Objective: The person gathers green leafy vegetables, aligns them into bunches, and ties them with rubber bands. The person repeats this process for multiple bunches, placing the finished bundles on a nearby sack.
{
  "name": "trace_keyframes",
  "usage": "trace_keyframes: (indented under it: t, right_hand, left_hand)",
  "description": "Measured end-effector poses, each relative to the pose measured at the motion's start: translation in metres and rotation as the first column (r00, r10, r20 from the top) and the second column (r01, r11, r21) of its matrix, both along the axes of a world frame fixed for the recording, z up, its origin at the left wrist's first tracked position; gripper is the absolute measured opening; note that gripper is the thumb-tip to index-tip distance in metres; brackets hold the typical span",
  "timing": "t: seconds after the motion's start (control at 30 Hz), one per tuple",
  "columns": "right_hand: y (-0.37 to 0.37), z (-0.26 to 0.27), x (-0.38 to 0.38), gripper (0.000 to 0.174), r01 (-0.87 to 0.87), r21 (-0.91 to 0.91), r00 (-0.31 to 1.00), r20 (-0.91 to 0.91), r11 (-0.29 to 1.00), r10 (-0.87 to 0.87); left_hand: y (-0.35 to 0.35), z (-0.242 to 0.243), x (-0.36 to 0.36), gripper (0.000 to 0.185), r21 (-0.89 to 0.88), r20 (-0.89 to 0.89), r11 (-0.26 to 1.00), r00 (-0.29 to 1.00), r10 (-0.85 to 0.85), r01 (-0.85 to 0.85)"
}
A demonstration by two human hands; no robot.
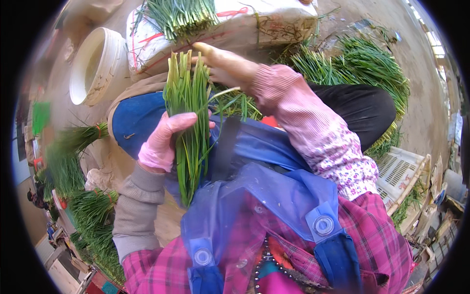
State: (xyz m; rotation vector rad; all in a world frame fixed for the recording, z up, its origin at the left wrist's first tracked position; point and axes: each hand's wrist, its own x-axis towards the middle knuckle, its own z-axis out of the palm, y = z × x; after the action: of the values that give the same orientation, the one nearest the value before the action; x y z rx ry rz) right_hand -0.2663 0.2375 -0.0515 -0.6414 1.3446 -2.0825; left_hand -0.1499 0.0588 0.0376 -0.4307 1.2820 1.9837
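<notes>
My left hand (169, 137), in a thin pink glove, grips a bunch of long flat green leaves, probably garlic chives (189, 147), around its middle. The bunch stands roughly upright in the view, pale cut ends at the top, leaf tips down against my blue apron. At the upper right of those ends is my right hand (224, 66), somewhat blurred, with its thumb and fingers apart; whether it touches the stalks I cannot tell. One loose pale stalk sticks out to the right of the bunch. Some loose leaves (240, 104) lie behind it, between my legs.
Ahead, a white wrapped block (235, 33) carries another pile of green stalks (180, 18). Left of it stands a white bucket (97, 66). Tied bundles (91, 209) lie on the left. A large loose heap (360, 66) is at the right, above a white plastic crate (398, 176).
</notes>
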Motion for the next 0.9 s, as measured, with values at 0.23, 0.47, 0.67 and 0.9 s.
trace_keyframes:
  t: [0.23,0.47,0.67,0.9]
  right_hand:
    - [-0.02,0.045,0.008,0.077,-0.136,-0.318,0.962,0.182,0.938,0.201]
    - [-0.007,0.025,0.003,0.105,0.011,-0.199,0.951,0.304,0.98,0.051]
    - [0.037,0.019,0.005,0.076,0.371,-0.169,0.822,0.517,0.913,-0.238]
    - [0.049,0.026,0.045,0.021,0.262,0.349,0.962,-0.025,0.9,-0.27]
  left_hand:
    - [0.002,-0.01,-0.016,0.043,0.068,0.069,0.989,0.989,-0.133,0.128]
    - [0.016,-0.012,-0.024,0.043,0.13,0.082,0.987,0.991,-0.105,0.094]
    - [0.014,-0.008,-0.024,0.045,0.146,0.008,0.989,1.0,-0.013,0.012]
    - [0.004,-0.014,-0.031,0.039,0.099,0.098,0.991,0.992,0.077,-0.086]
